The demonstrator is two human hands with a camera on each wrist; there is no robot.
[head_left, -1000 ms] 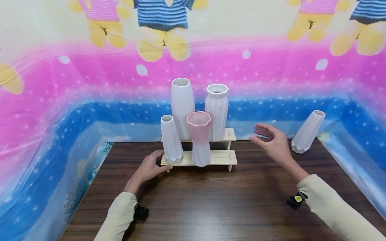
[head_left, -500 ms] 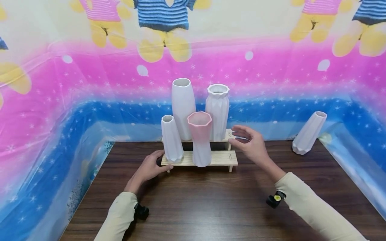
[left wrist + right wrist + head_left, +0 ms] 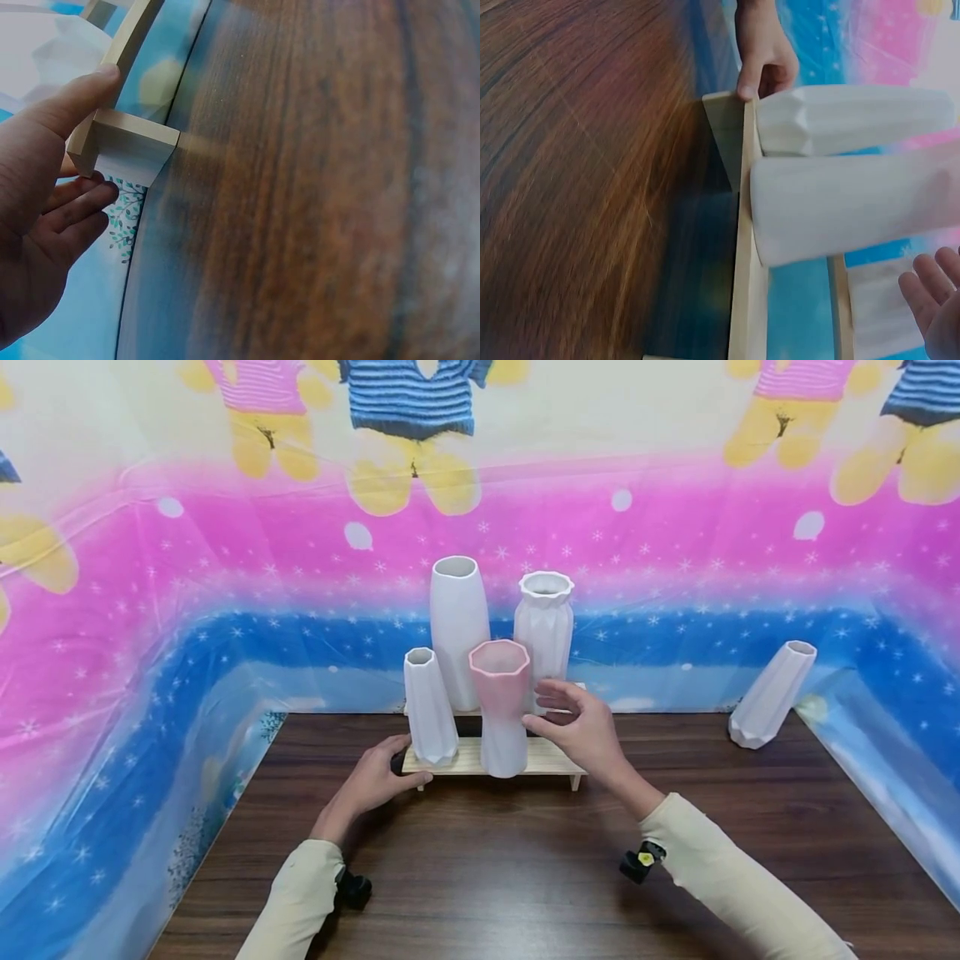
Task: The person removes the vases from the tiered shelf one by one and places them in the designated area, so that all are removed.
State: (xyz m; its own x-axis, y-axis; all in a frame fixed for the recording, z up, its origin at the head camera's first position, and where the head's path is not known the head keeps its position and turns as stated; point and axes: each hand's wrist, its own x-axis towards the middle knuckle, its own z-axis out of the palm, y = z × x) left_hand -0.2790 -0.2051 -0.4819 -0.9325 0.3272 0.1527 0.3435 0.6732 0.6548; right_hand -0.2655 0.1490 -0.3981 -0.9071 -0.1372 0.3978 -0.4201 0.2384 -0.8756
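A wooden two-step stand (image 3: 547,758) sits at the back of the dark table. On its lower step are a small white faceted vase (image 3: 429,718) and a pink vase (image 3: 501,718); a tall white vase (image 3: 459,627) and a ribbed white vase (image 3: 546,627) are on the upper step. My left hand (image 3: 390,768) grips the stand's left end; in the left wrist view its thumb (image 3: 75,105) lies on top and the fingers curl behind the leg (image 3: 127,146). My right hand (image 3: 555,710) hovers open just right of the pink vase (image 3: 840,210), with its fingertips (image 3: 930,292) apart from it.
Another white faceted vase (image 3: 771,695) leans against the plastic backdrop at the table's far right corner. The brown wooden table (image 3: 525,877) stretches from the stand toward me. A colourful printed sheet (image 3: 150,652) walls in the back and both sides.
My right hand has swept left from near the far-right vase to beside the pink vase. The left hand and the stand have stayed put.
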